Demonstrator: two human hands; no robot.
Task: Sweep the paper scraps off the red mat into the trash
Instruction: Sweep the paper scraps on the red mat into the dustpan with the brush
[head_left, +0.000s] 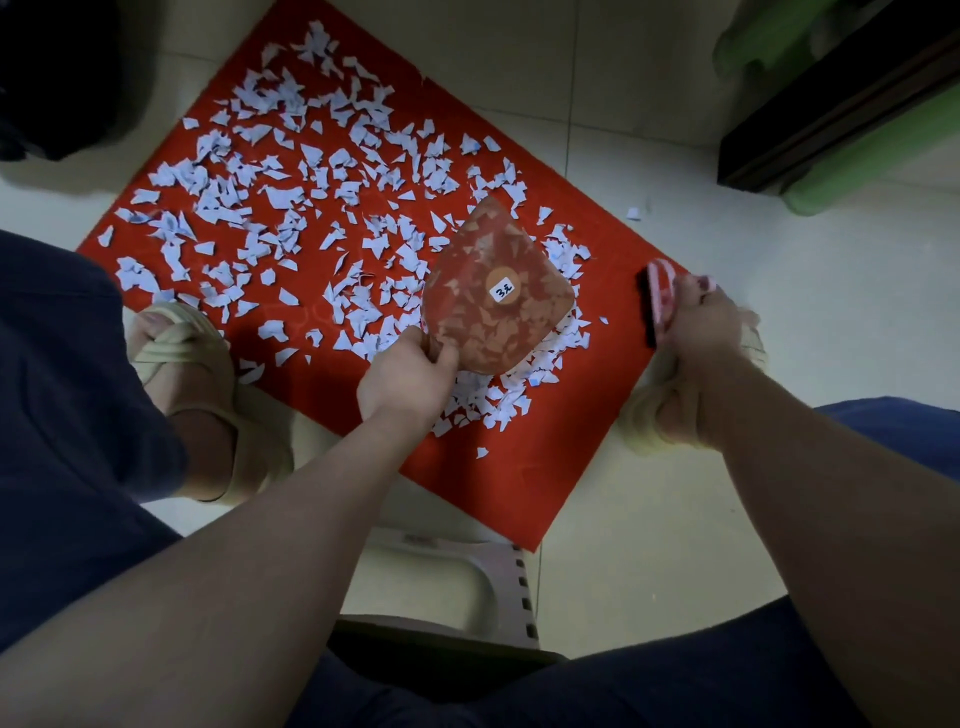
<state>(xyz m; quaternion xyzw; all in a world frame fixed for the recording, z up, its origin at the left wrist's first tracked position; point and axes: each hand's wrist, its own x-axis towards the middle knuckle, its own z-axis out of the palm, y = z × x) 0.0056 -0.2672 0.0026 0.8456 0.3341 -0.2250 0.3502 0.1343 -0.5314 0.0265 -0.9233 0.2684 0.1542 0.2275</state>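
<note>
The left grip curls tight round the handle of a dustpan of translucent reddish plastic, fan-shaped with a round sticker, tilted over the flat red mat. Thin, jagged white scraps lie heaped just under that grip and strewn well beyond it. The right grip clasps a pink-striped brush with dark bristles at the mat's edge.

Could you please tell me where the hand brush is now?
In the head view, the pink-and-white striped brush with dark bristles is gripped by the right hand at the right edge of the red mat, right of the translucent dustpan.
</note>
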